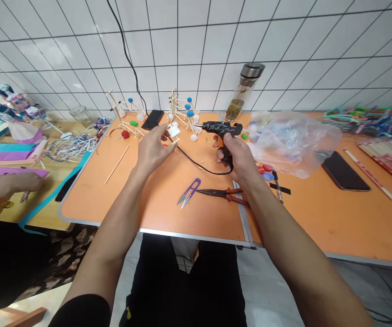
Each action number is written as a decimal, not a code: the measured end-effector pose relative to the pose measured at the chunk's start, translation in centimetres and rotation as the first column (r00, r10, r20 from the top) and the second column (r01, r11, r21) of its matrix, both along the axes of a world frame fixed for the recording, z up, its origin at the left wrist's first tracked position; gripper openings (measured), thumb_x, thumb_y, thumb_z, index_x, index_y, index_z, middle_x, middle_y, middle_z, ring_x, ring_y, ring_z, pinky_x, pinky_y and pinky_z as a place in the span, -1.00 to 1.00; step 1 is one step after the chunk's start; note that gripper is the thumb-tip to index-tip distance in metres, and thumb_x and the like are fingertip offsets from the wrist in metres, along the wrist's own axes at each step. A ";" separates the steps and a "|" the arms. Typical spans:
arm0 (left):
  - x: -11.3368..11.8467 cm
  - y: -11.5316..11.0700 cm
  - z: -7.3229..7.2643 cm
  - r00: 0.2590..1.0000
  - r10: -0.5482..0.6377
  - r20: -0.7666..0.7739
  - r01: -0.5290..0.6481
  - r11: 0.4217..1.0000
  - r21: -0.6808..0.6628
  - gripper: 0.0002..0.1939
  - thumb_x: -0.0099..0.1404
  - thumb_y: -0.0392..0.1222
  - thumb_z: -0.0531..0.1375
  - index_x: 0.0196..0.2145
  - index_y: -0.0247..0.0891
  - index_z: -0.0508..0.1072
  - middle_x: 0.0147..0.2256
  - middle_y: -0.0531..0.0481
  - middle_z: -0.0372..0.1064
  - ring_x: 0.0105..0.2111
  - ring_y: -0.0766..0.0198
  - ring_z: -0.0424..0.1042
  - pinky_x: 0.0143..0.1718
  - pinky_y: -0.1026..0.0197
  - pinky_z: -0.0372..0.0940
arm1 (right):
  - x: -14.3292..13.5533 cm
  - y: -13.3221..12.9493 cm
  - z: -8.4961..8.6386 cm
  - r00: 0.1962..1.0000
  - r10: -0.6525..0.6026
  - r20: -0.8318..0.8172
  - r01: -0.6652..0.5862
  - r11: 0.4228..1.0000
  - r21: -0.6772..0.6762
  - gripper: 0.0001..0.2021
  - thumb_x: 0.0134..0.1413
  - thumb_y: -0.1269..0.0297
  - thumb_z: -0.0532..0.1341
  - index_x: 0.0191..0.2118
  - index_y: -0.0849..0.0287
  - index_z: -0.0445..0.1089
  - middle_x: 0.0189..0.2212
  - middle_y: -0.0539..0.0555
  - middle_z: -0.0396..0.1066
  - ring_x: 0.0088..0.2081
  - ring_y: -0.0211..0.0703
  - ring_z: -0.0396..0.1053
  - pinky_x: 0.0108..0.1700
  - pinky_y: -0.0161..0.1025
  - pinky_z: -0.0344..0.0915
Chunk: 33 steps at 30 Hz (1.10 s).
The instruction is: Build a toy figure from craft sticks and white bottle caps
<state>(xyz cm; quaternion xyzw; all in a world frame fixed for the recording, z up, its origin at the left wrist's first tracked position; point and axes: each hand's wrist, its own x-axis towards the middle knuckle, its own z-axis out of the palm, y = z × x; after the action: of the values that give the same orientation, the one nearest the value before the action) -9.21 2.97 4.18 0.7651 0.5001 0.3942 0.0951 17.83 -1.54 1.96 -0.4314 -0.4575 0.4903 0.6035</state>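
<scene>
Here, the left hand (155, 147) pinches a small white piece (174, 131); the right hand's (235, 152) fingers grip a glue gun (222, 129).

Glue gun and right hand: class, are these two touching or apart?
Touching. The head view shows the right hand wrapped around the handle of the glue gun.

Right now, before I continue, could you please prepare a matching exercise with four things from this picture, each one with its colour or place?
1. Glue gun
2. Snips
3. Pliers
4. Bottle

A. Dull red handles
B. By the tiled wall
C. In the right hand
D. Purple, with the blades apart

Right pairs: 1-C, 2-D, 3-A, 4-B
</scene>
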 end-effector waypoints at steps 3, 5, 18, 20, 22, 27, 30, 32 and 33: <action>0.3 -0.4 -0.1 0.994 0.073 -0.085 -0.072 0.997 0.018 -0.53 0.33 -0.21 0.41 0.18 -0.07 0.59 0.01 -0.06 0.67 -0.07 0.08 0.62 -0.04 0.06 0.48 | -0.1 -0.2 -0.5 0.988 -0.050 0.145 0.030 0.991 0.134 -0.37 0.12 -0.48 0.47 -0.24 0.07 0.51 -0.31 0.03 0.57 -0.52 -0.31 0.30 -0.51 -0.29 0.32; 0.4 -0.5 -0.2 0.988 0.101 -0.121 -0.098 0.995 0.031 -0.47 0.36 -0.22 0.40 0.26 -0.06 0.55 0.06 -0.07 0.66 -0.02 0.06 0.64 -0.03 0.06 0.48 | -0.1 -0.4 -0.7 0.967 -0.093 0.238 0.043 0.977 0.207 -0.40 0.21 -0.46 0.43 -0.20 0.07 0.54 -0.29 0.04 0.59 -0.51 -0.29 0.31 -0.47 -0.25 0.34; 0.5 0.0 -1.0 0.984 0.130 -0.123 -0.127 0.991 0.029 -0.43 0.43 -0.02 0.41 0.35 0.05 0.51 0.14 -0.10 0.62 0.20 -0.12 0.58 0.07 0.02 0.47 | -1.2 -2.7 -0.9 0.710 -0.367 0.600 0.088 0.893 0.442 -0.48 0.42 -0.34 0.28 -0.04 0.06 0.65 -0.29 0.10 0.63 -0.31 0.00 0.48 -0.18 -0.03 0.48; 0.4 0.2 -1.3 0.993 0.097 -0.069 -0.095 0.995 0.030 -0.43 0.39 -0.04 0.45 0.31 0.04 0.54 0.12 -0.12 0.62 0.20 -0.16 0.57 0.07 0.01 0.46 | -1.2 -2.9 -0.8 0.686 -0.383 0.619 0.089 0.889 0.450 -0.51 0.44 -0.30 0.28 -0.04 0.05 0.66 -0.26 0.13 0.65 -0.28 0.03 0.50 -0.14 0.00 0.49; 0.3 0.3 -1.5 0.997 0.067 -0.034 -0.066 0.997 0.032 -0.45 0.38 -0.06 0.46 0.29 0.05 0.55 0.11 -0.13 0.62 0.19 -0.18 0.55 0.07 -0.01 0.46 | -1.2 -3.0 -0.7 0.653 -0.402 0.642 0.086 0.881 0.465 -0.53 0.45 -0.27 0.27 -0.06 0.05 0.67 -0.28 0.13 0.64 -0.30 0.04 0.49 -0.14 0.00 0.48; 0.4 0.2 -1.5 0.999 0.047 -0.017 -0.046 0.999 0.025 -0.49 0.42 -0.09 0.42 0.29 0.08 0.53 0.09 -0.14 0.60 0.23 -0.20 0.52 0.06 -0.02 0.46 | -1.3 -3.1 -0.5 0.583 -0.441 0.683 0.068 0.864 0.499 -0.57 0.45 -0.21 0.27 -0.10 0.06 0.68 -0.34 0.10 0.60 -0.35 0.01 0.46 -0.19 -0.03 0.43; 0.5 0.1 -1.4 0.998 0.054 -0.026 -0.053 0.998 0.025 -0.48 0.43 -0.08 0.42 0.30 0.07 0.52 0.08 -0.16 0.59 0.26 -0.24 0.49 0.06 -0.03 0.46 | -1.3 -3.0 -0.6 0.561 -0.455 0.691 0.061 0.856 0.514 -0.59 0.44 -0.18 0.28 -0.12 0.06 0.67 -0.36 0.11 0.59 -0.35 0.03 0.46 -0.20 -0.02 0.43; 0.6 0.1 -1.4 0.997 0.063 -0.045 -0.061 0.997 0.040 -0.47 0.43 -0.07 0.42 0.31 0.06 0.52 0.08 -0.17 0.59 0.25 -0.25 0.49 0.08 -0.05 0.46 | -1.4 -3.0 -0.7 0.559 -0.465 0.687 0.055 0.847 0.528 -0.61 0.44 -0.15 0.29 -0.12 0.07 0.66 -0.36 0.11 0.58 -0.35 0.02 0.46 -0.19 -0.02 0.43; 0.6 0.1 -1.5 0.996 0.069 -0.054 -0.066 0.997 0.045 -0.47 0.43 -0.08 0.42 0.31 0.06 0.52 0.08 -0.17 0.59 0.25 -0.25 0.49 0.09 -0.06 0.46 | -1.4 -3.0 -0.7 0.560 -0.468 0.684 0.052 0.843 0.535 -0.62 0.44 -0.14 0.30 -0.12 0.07 0.66 -0.36 0.10 0.58 -0.35 0.01 0.45 -0.19 -0.02 0.43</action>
<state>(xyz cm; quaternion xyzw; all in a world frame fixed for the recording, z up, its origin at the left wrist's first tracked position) -8.57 3.06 2.73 0.7604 0.5194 0.3865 0.0512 16.47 -4.57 1.21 -0.5131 -0.7064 0.0267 0.4868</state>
